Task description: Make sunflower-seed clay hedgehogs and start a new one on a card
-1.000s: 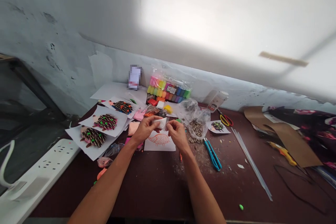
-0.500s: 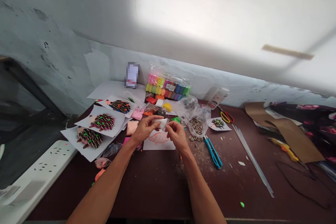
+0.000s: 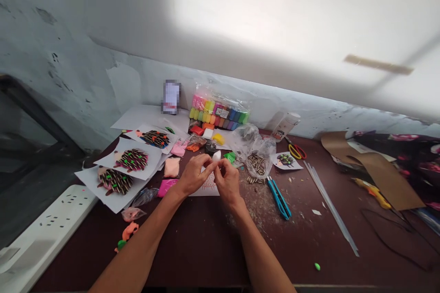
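My left hand (image 3: 195,173) and my right hand (image 3: 227,179) meet fingertip to fingertip near the middle of the table. Both pinch a lump of white modelling clay (image 3: 216,156), whose tip sticks up above the fingers. Its lower part is hidden by them. Beneath the hands lies a white sheet with an orange hedgehog drawing (image 3: 208,185), partly covered. Just beyond are a green clay packet (image 3: 230,157) and a black clay packet (image 3: 211,147). To the right, striped sunflower seeds (image 3: 256,165) lie in and beside a clear plastic bag.
Finished hedgehog pictures (image 3: 131,159) overlap at the left, above a white power strip (image 3: 57,217). A pack of coloured clays (image 3: 220,113) leans on the wall. On the right lie a blue cutter (image 3: 279,199), scissors (image 3: 296,151), glue sticks (image 3: 332,208) and a glue gun (image 3: 373,193).
My hands have come closer together and turned, so the white clay now points upward between the fingertips. More of the drawing is covered. The view has shifted slightly.
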Available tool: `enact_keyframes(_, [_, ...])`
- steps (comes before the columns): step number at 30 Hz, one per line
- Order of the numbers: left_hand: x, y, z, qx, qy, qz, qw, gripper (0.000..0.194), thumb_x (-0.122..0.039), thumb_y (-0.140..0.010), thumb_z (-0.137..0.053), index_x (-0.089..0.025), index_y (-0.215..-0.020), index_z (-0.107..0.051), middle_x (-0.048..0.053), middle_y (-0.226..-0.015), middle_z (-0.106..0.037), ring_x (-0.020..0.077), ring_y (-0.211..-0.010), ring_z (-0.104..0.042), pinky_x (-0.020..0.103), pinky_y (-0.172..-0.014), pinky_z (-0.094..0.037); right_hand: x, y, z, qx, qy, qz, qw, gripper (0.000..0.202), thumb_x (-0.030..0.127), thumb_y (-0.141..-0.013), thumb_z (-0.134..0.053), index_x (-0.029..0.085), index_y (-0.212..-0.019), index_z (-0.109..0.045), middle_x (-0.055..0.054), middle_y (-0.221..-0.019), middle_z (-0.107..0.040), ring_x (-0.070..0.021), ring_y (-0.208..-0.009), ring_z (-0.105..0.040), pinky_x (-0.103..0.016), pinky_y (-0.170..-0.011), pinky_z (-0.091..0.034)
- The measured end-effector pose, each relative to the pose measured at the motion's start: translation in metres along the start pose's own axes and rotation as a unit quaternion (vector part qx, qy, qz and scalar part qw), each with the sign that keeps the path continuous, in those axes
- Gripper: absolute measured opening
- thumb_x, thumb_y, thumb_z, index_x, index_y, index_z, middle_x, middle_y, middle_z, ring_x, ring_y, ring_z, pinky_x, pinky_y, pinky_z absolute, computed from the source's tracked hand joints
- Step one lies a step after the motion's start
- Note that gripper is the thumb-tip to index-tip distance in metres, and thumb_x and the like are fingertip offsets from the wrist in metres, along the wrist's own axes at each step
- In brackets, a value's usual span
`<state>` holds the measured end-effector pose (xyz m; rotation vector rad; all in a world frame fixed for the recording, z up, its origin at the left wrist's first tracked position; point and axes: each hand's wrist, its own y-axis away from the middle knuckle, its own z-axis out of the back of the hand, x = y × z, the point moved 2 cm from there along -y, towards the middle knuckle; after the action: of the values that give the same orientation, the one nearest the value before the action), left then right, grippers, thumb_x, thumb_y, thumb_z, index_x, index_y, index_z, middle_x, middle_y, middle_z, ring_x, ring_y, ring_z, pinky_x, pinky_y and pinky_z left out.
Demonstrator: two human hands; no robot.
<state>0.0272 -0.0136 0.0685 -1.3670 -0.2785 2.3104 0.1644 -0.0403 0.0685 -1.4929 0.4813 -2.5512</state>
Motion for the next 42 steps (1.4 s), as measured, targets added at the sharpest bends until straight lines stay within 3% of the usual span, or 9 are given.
enact_keyframes(6, [0.001,-0.001,-0.001,0.017,-0.017,0.000,1.000,0.031,-0.033,-0.098,-0.039,-0.021,-0.071,-0.046,0.001,-0.074,-0.056,0.0167,-0.073,-0.052,0.030,-0.070,-0.041,0.004,-0.001,-0.002,0.015,0.083,0.061,0.995,0.024,0.032,-0.096,-0.043,0.023,-0.076,-0.050,0.000,-0.070,-0.059,-0.0137,-0.063,-0.055,-0.024,-0.061,-0.037])
enact_keyframes(17, [-0.003,0.003,-0.008,-0.001,-0.038,-0.048,0.998,0.030,-0.029,-0.100,-0.037,-0.022,-0.071,-0.043,0.001,-0.074,-0.055,0.0169,-0.071,-0.051,0.030,-0.067,-0.041,0.006,0.000,-0.002,0.027,0.062,0.027,0.997,0.023,0.026,-0.095,-0.036,0.024,-0.072,-0.040,0.003,-0.064,-0.053,-0.0116,-0.055,-0.053,-0.022,-0.057,-0.036])
enact_keyframes(23, [-0.003,0.004,-0.011,-0.015,-0.162,-0.081,0.983,0.029,-0.022,-0.100,-0.035,-0.022,-0.074,-0.048,0.005,-0.078,-0.058,0.0205,-0.077,-0.053,0.033,-0.072,-0.041,0.001,0.000,-0.004,0.008,0.176,0.081,0.981,0.022,0.022,-0.093,-0.038,0.024,-0.071,-0.041,0.001,-0.066,-0.053,-0.0141,-0.059,-0.050,-0.025,-0.058,-0.032])
enact_keyframes(32, [-0.008,0.004,-0.002,-0.058,-0.237,-0.079,0.966,0.026,-0.019,-0.095,-0.041,-0.022,-0.071,-0.049,0.005,-0.073,-0.057,0.0210,-0.074,-0.052,0.034,-0.070,-0.038,-0.008,-0.002,0.000,-0.022,0.197,0.038,0.979,0.022,0.021,-0.093,-0.043,0.024,-0.071,-0.042,0.001,-0.064,-0.050,-0.0152,-0.058,-0.045,-0.027,-0.058,-0.028])
enact_keyframes(36, [-0.010,0.004,-0.001,-0.051,-0.222,-0.078,0.970,0.022,-0.017,-0.092,-0.046,-0.022,-0.071,-0.053,0.006,-0.077,-0.062,0.0214,-0.078,-0.056,0.036,-0.076,-0.042,-0.008,-0.003,0.003,-0.042,0.199,0.035,0.978,0.017,0.021,-0.091,-0.043,0.023,-0.075,-0.047,-0.002,-0.071,-0.055,-0.0166,-0.065,-0.050,-0.027,-0.061,-0.034])
enact_keyframes(40, [-0.013,0.004,0.002,-0.079,-0.142,-0.087,0.983,0.017,-0.015,-0.088,-0.049,-0.021,-0.074,-0.056,0.009,-0.105,-0.071,0.0230,-0.096,-0.062,0.039,-0.088,-0.046,-0.004,-0.003,0.004,-0.055,0.130,0.047,0.989,0.015,0.021,-0.090,-0.041,0.021,-0.083,-0.054,-0.007,-0.088,-0.063,-0.0177,-0.077,-0.057,-0.028,-0.069,-0.042])
enact_keyframes(42, [-0.012,0.005,0.005,-0.072,-0.075,-0.084,0.991,0.012,-0.018,-0.089,-0.051,-0.021,-0.081,-0.060,0.009,-0.110,-0.071,0.0230,-0.102,-0.063,0.039,-0.093,-0.047,-0.004,-0.003,0.004,-0.053,0.073,0.034,0.995,0.016,0.023,-0.091,-0.042,0.021,-0.085,-0.056,-0.006,-0.086,-0.064,-0.0169,-0.075,-0.057,-0.028,-0.069,-0.044])
